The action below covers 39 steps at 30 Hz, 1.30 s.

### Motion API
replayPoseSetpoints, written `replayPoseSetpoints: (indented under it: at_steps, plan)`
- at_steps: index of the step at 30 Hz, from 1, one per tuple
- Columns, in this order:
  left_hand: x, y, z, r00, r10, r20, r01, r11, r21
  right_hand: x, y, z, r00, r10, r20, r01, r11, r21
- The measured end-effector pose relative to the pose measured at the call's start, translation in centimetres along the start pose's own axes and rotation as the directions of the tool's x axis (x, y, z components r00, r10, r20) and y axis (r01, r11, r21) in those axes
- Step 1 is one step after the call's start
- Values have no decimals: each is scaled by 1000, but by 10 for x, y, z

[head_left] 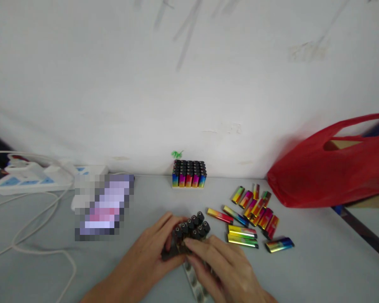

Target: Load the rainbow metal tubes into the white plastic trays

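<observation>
In front of me is a cluster of black-topped lighters (194, 223), standing in two rows in a pale tray (194, 280) with round hollows that shows below my hands. My left hand (159, 240) is closed around the cluster's left side, thumb in front and fingers behind. My right hand (221, 263) is closed at the near side, its index fingertip against a lighter at the end of the front row. The fingers hide most of that lighter. Loose shiny multicoloured lighters (242, 231) lie on the table to the right of the cluster.
A full block of upright lighters (188, 174) stands against the wall. On the left are a pixelated phone-like object (107, 206), a white power strip (34, 181) and loose white cables (44, 251). A red plastic bag (331, 168) sits at the right on the grey table (318, 269).
</observation>
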<state>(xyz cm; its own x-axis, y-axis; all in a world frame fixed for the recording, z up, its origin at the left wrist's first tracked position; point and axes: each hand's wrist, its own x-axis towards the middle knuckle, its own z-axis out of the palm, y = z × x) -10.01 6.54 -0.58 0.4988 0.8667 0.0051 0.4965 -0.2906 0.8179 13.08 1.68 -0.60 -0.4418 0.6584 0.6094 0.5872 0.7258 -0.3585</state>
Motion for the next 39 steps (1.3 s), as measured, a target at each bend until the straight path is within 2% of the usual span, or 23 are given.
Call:
replayPoseSetpoints:
  at_steps: [3,6,9,12,15,19,24,29,34,37,39]
  plan:
    - [0,0,0,1000,2,2,-2,1000,11,2,-2,-1,1000,-1,-9,1,1000,-3]
    - [1,-1,0,1000,-14,15,14,999,38,4,-2,-3,988,73,-137,-72,997,12]
    - [0,-2,1,999,-43,14,42,996,73,7,7,-9,941,236,-243,-244,970,-2]
    - [-1,-3,1,998,-58,10,56,993,104,10,27,-16,883,376,-281,-418,902,-109]
    - [-2,-3,1,998,-59,-1,59,992,108,10,47,-19,887,423,-187,-460,844,-274]
    - [-2,-4,1,999,-31,-11,32,995,96,5,60,-16,900,434,-42,-419,834,-360]
    - [-2,-4,0,999,-44,-4,44,994,97,3,63,-13,920,392,-17,-368,849,-380]
    - [-1,-4,-1,999,-42,12,41,996,82,8,58,-16,931,364,-4,-350,890,-292]
    - [-5,-12,-5,999,19,41,-22,996,85,14,45,-24,930,354,-96,-362,928,-91]
    - [-7,-16,-6,998,21,66,-28,993,113,17,38,-27,909,407,-94,-399,913,88]
    - [-7,-16,-7,997,22,79,-31,992,120,18,35,-27,872,483,-79,-464,868,177]
